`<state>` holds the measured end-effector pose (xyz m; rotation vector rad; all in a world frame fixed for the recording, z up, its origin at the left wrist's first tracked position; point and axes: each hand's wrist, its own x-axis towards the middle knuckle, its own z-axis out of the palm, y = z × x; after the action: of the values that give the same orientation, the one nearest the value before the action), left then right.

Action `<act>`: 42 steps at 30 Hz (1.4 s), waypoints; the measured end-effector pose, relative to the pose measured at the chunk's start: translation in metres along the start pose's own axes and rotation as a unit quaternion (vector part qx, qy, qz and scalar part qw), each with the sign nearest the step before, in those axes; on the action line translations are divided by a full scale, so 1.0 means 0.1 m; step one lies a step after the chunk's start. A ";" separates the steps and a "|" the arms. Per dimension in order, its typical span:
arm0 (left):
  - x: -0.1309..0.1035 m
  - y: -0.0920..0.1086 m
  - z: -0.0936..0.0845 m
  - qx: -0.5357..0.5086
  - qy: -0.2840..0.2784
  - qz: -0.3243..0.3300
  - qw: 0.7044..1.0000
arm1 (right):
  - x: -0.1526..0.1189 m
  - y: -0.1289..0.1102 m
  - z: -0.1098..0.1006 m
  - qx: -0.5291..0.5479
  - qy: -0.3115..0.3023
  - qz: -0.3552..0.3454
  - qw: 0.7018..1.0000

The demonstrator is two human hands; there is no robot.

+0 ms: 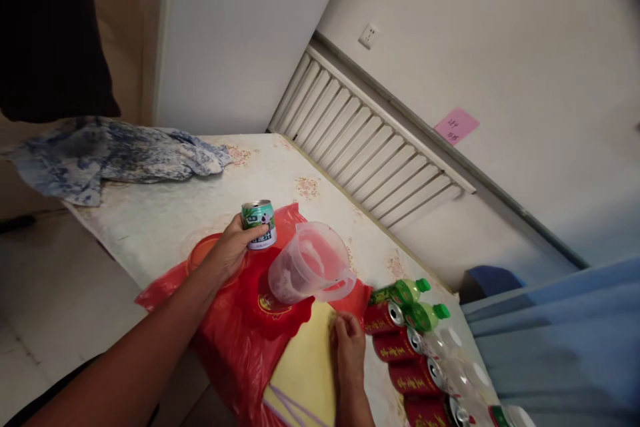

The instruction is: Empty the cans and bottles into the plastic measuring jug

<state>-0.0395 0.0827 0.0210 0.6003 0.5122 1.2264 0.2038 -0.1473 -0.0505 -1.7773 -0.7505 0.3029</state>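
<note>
My left hand (235, 243) is wrapped round a small green and white drink can (259, 227), held upright above the red plastic bag. Just right of the can, a translucent plastic measuring jug (305, 263) stands tilted in view on a red scalloped dish (270, 310). My right hand (349, 340) has its fingers curled together beside a yellow cloth-like piece (303, 360) with lilac cords. Whether those fingers grip anything is hidden. Under these things spreads the red plastic bag (225, 353), and an orange-red round container (203, 250) sits partly behind my left wrist.
Several red drink cans (410, 373) line the right side, with green-capped bottles (425, 313) and clear bottles beyond them. A crumpled blue-patterned cloth (145, 153) lies at the table's far left. A white radiator (365, 140) runs along the wall; a blue curtain (565, 340) hangs at right.
</note>
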 end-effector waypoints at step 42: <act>-0.12 -0.12 0.07 0.258 -0.150 0.083 0.951 | 0.67 -2.29 -0.21 0.160 -0.185 -0.089 0.966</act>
<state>-0.0298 0.0676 0.0184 1.2751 0.5329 1.1311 0.1894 -0.0824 0.1798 -1.3518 -1.0546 0.6096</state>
